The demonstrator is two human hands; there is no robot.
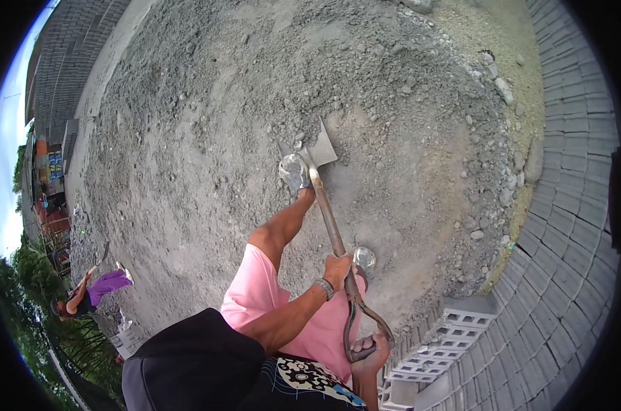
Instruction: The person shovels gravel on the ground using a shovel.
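A long-handled shovel [330, 218] slants across the middle of the view. My left hand [337, 271] is wrapped around its shaft, just above the forked end, with a band on the wrist. Lower down, my right hand [373, 351] is closed around the crossbar of the D-shaped grip. At the far end, the metal blade [321, 150] is partly sunk in loose grey gravelly soil [214, 137]. My dusty left shoe [294, 171] is up against the blade's back edge, while the other shoe [364, 257] stands right of the shaft.
Stacked grey blocks [571, 198] form a wall along the right. Hollow blocks [454, 335] sit at the lower right, near my right hand. Pale stones [503, 90] line the soil's right edge. At the left, another person in purple trousers [108, 284] holds a long tool.
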